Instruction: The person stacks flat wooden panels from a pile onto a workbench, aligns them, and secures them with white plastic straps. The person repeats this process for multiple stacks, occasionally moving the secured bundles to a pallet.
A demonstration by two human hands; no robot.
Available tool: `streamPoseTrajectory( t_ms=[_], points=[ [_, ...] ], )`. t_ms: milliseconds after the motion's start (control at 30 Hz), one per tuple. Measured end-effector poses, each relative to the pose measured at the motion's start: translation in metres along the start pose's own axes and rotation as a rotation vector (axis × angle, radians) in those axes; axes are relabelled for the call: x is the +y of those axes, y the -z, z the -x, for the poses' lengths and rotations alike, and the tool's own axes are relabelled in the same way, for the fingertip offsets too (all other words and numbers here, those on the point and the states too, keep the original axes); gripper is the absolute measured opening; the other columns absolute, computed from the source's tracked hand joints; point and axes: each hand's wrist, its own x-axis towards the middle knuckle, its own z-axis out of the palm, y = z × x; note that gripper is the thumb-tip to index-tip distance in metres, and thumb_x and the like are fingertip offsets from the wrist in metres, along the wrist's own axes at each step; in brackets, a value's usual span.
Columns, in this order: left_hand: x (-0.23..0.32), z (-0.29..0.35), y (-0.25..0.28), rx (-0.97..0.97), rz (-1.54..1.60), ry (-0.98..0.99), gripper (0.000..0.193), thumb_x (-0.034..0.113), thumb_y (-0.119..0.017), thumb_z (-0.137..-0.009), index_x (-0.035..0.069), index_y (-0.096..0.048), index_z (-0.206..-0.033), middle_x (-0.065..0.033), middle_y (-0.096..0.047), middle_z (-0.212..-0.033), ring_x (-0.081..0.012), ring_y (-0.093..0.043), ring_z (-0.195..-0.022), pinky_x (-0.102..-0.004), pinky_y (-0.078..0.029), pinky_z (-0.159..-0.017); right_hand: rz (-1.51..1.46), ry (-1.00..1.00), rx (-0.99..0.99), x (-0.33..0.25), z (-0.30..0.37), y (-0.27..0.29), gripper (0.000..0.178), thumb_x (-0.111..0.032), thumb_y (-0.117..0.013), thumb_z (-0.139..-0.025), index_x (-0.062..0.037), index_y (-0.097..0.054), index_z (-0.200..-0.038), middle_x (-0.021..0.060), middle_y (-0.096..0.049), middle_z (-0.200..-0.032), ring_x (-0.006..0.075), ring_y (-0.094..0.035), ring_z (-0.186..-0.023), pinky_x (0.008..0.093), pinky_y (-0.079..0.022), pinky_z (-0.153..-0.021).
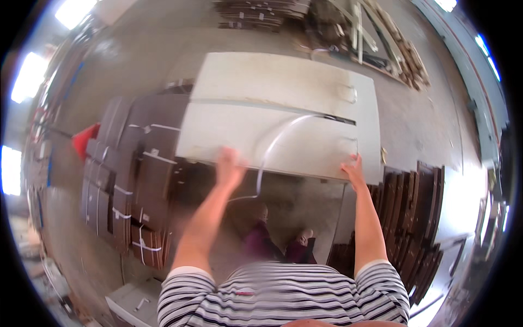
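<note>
Concrete floor spreads through a workshop-like space, seen in the head view. Brown panel bundles bound with white bands stand at the left, with a red object just beyond them. At the right, dark brown boards stand on edge beside a pale panel. Farther off lie a flat brown stack and a heap of wooden strips.

Ahead of the person is a pale tabletop, divided lengthwise by a seam with a dark slot near its right end. From that slot a white strap curves toward the person and hangs over the near edge, down to about the feet.

The left hand is blurred at the tabletop's near edge, left of the strap and apart from it; I cannot tell how far its fingers are open or whether they grip anything. The right hand is at the same edge near the right corner, thumb and forefinger slightly parted; whether they pinch anything, I cannot tell.
</note>
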Motion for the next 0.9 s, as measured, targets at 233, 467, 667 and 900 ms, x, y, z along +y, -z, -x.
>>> streamPoseTrajectory(
  t_ms=[233,467,667,900],
  points=[
    [0.14,0.047,-0.052,0.13,0.134,0.008,0.032,0.015,-0.069,-0.076,0.016,-0.056,-0.105,-0.0122,-0.044,-0.129,-0.0369,-0.037,-0.122,-0.0496,-0.036,-0.096,0.383,0.186,-0.063,0.034,0.1,0.03,0.055,-0.015,-0.069,-0.081,-0.0022,-0.044,-0.128,0.0135,-0.05,-0.121,0.0165,-0.058,-0.084,0.0318,-0.048,-0.079],
    [0.193,0.025,-0.041,-0.085,0.096,0.126,0.071,0.025,-0.072,-0.073,0.019,-0.038,-0.135,-0.0039,-0.049,-0.128,-0.0347,-0.042,-0.118,-0.0545,-0.035,-0.095,0.504,-0.177,-0.537,0.196,0.247,0.123,0.017,-0.014,-0.059,-0.082,-0.0026,-0.064,-0.094,0.0099,-0.066,-0.085,0.0187,-0.063,-0.082,0.032,-0.05,-0.072],
    [0.193,-0.004,-0.048,-0.395,0.978,0.283,0.08,0.029,-0.075,-0.075,0.007,-0.029,-0.137,-0.0115,-0.059,-0.103,-0.0249,-0.057,-0.095,-0.0417,-0.047,-0.082,0.344,-0.635,-0.192,0.229,0.312,0.164,0.023,-0.025,-0.062,-0.082,-0.0037,-0.065,-0.091,0.0108,-0.067,-0.083,0.0188,-0.064,-0.078,0.0348,-0.05,-0.069],
    [0.048,-0.085,0.099,-0.319,0.554,-0.172,0.023,0.004,-0.056,-0.075,0.003,-0.067,-0.095,-0.0093,-0.063,-0.076,-0.0153,-0.056,-0.065,-0.0332,-0.046,-0.06,0.357,-0.309,-0.056,0.21,0.314,0.135,0.027,-0.03,-0.062,-0.083,-0.0044,-0.065,-0.09,0.011,-0.067,-0.083,0.0166,-0.064,-0.078,0.0345,-0.05,-0.069]
  ],
)
